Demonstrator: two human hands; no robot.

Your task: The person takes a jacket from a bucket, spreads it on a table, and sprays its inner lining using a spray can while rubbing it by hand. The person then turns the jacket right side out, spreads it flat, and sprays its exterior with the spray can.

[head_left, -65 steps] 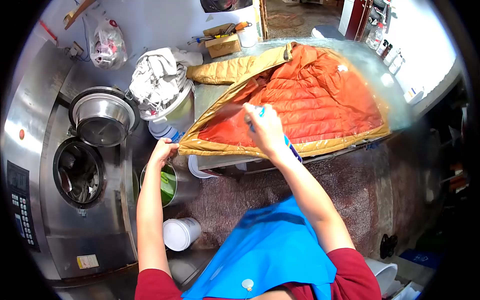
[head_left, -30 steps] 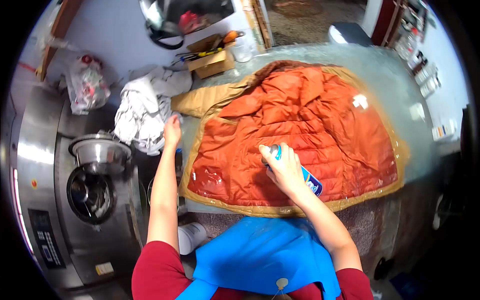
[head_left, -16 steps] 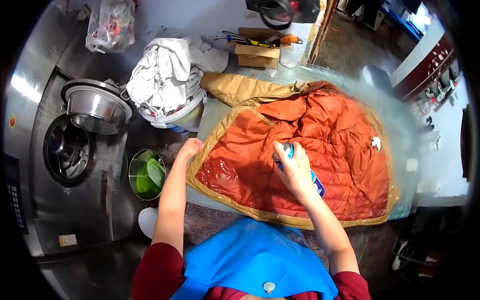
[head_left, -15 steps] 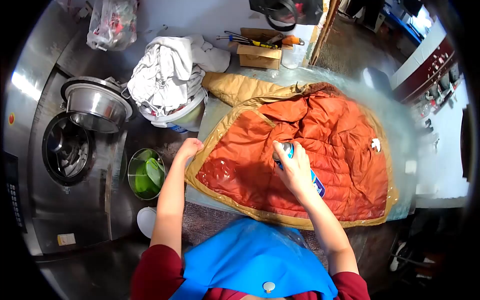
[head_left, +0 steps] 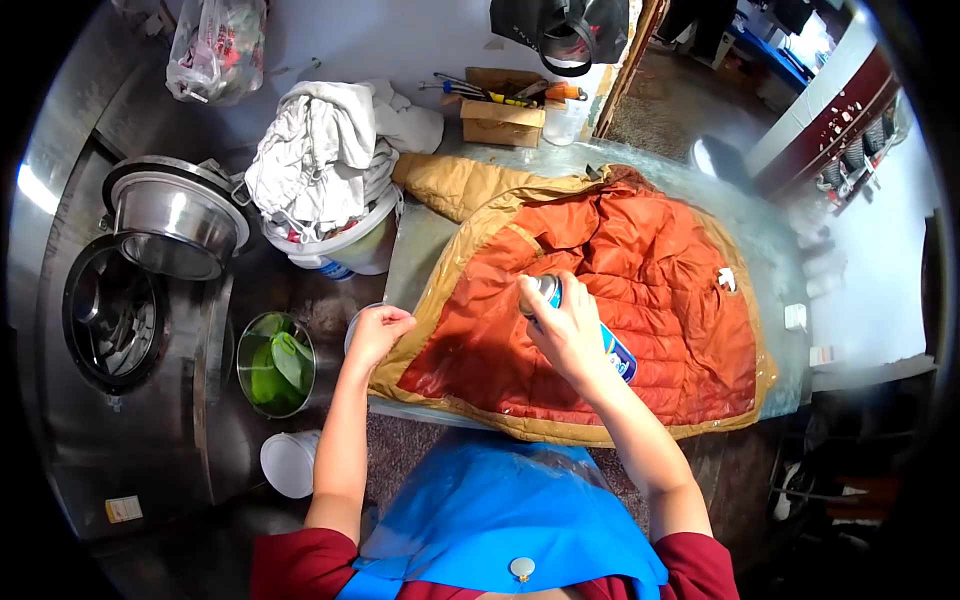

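Note:
A puffer jacket (head_left: 640,300) with a tan shell and an orange-red quilted lining lies spread open, lining up, on the table. My left hand (head_left: 377,335) is closed in a pinch at its tan left edge. Wrapped round a blue spray can (head_left: 618,355) with a metal top, my right hand (head_left: 565,325) holds it tilted above the lining, its forefinger and thumb at the top end. Part of the can is hidden by the hand. A glossy damp-looking patch shows on the lining at the lower left.
A white tub (head_left: 385,250) heaped with pale cloth (head_left: 315,150) stands beyond my left hand. Left are a metal pot (head_left: 175,225), a round-doored machine (head_left: 115,315), a bucket with green contents (head_left: 277,365) and a white bucket (head_left: 290,465). A cardboard tool box (head_left: 500,122) stands behind.
My left hand has come down along the jacket's edge and nearer to me. The wet shine and bubbles on the lining's lower left look fainter. The can stays over the lining.

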